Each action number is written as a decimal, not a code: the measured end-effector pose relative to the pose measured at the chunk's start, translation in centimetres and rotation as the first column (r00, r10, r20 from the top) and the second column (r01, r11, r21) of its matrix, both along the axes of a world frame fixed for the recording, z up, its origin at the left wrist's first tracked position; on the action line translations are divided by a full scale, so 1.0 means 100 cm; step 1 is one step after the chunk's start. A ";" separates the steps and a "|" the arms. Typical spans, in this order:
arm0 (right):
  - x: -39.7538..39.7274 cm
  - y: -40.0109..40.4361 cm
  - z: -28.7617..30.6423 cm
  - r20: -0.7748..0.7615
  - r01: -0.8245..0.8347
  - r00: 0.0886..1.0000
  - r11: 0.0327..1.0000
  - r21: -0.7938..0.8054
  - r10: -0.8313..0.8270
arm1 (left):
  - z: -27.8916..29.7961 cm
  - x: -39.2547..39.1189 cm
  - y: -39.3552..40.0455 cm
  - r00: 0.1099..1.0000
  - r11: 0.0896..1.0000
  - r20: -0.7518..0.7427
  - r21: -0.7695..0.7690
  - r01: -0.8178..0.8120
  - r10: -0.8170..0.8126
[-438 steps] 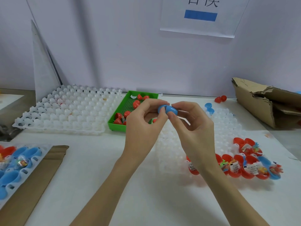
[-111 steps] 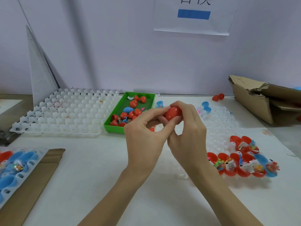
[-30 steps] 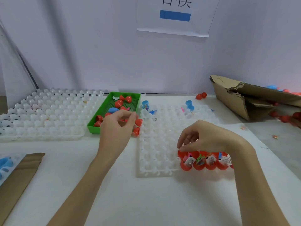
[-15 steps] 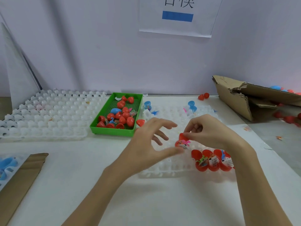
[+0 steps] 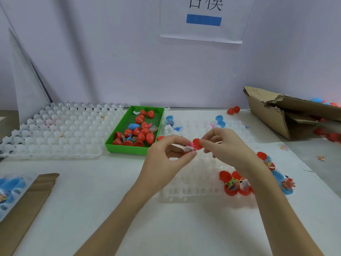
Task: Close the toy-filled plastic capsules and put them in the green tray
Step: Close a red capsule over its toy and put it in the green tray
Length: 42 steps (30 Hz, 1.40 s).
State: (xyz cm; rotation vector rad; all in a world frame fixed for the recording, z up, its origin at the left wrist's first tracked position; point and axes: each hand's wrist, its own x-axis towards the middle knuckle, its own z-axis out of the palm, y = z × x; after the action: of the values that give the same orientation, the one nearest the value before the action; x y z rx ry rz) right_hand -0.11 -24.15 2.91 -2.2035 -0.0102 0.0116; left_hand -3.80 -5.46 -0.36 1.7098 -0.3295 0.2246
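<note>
An open red capsule point(image 5: 196, 144) with a toy packet inside is held between both hands above the white egg-style tray point(image 5: 191, 185). My left hand point(image 5: 166, 159) pinches its lower half and the packet. My right hand point(image 5: 224, 146) grips the red lid half. The green tray point(image 5: 118, 146) lies to the left of my hands and holds several closed red capsules and one blue capsule point(image 5: 134, 126). Open toy-filled red capsules point(image 5: 234, 183) sit at the white tray's right corner, partly hidden by my right forearm.
A second white cell tray point(image 5: 55, 133) lies at the left. A torn cardboard box point(image 5: 287, 115) stands at the right with loose capsules behind it. Blue capsule halves point(image 5: 220, 121) sit at the back. A blue-filled tray point(image 5: 11, 189) on cardboard is at the lower left.
My right hand lifted an open red capsule from the white tray's right corner. My left hand came away from the green tray and took hold of the capsule's other half.
</note>
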 end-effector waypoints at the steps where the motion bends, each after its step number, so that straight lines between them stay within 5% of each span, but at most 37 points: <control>1: -0.001 0.004 0.000 -0.014 -0.002 1.000 0.995 0.101 0.003 | 0.002 0.001 0.003 1.000 1.000 -0.029 -0.015 -0.006 0.006; 5: -0.009 0.018 0.003 0.017 -0.039 0.999 0.924 0.380 0.035 | 0.005 0.008 0.016 0.993 0.998 -0.096 0.021 -0.064 0.066; 13: -0.014 0.037 -0.002 0.164 -0.090 0.986 0.934 0.345 0.035 | 0.006 0.009 0.023 0.987 0.997 -0.148 0.048 -0.062 0.068; 21: -0.018 0.034 0.003 0.166 -0.207 0.974 0.901 0.380 0.153 | 0.010 0.009 0.030 0.962 0.991 -0.271 -0.132 -0.021 -0.016; 27: -0.020 0.041 -0.003 0.230 -0.218 0.963 0.908 0.358 0.141 | 0.008 0.010 0.027 0.969 0.986 -0.213 -0.080 -0.147 0.128; 37: -0.019 0.043 -0.004 0.176 -0.092 0.984 0.844 0.528 -0.003 | 0.013 0.009 0.025 0.985 0.998 -0.164 -0.041 -0.054 0.046; 42: -0.022 0.049 -0.006 0.188 -0.106 0.982 0.835 0.540 0.003 | 0.010 0.008 0.024 0.981 0.979 -0.162 -0.158 -0.130 0.105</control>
State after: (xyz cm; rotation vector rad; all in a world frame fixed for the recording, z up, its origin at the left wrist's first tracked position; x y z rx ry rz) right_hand -2.34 -19.29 2.30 -1.6172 -0.1600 -0.1436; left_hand -3.00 -3.07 0.60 1.5705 -0.0929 0.2010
